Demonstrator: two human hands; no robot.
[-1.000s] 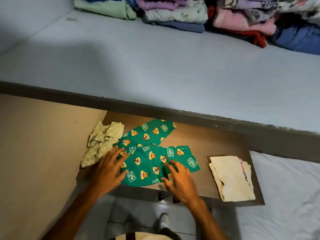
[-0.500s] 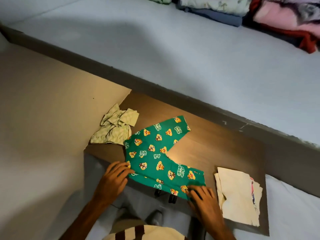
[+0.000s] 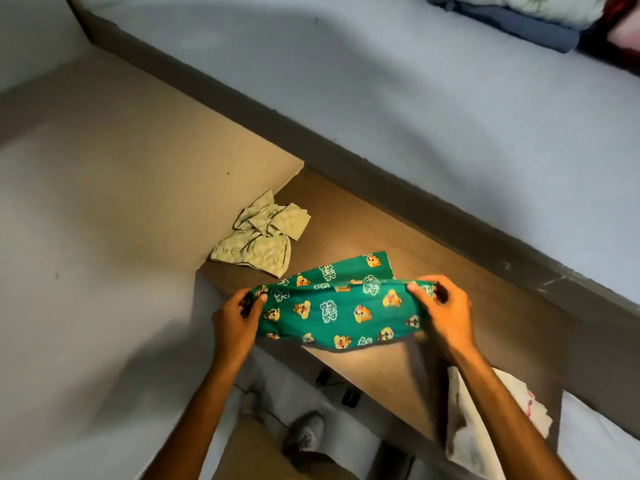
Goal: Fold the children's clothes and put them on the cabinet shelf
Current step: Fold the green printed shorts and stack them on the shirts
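Observation:
Green children's trousers with a cartoon print are held up just above the brown wooden board. My left hand pinches their left end and my right hand pinches their right end, so the cloth is stretched between them. One leg end still rests on the board behind the raised part. A crumpled pale green garment lies at the board's far left corner. A folded cream garment lies at the near right, partly hidden by my right forearm.
A wide grey shelf surface runs behind the board, edged by a dark rim. Stacked folded clothes sit at its far right. A beige panel lies to the left. A shoe shows on the floor below.
Both hands have gripped the green trousers at their near edge and lifted it off the board, doubling the cloth over. The view has tilted and shifted left.

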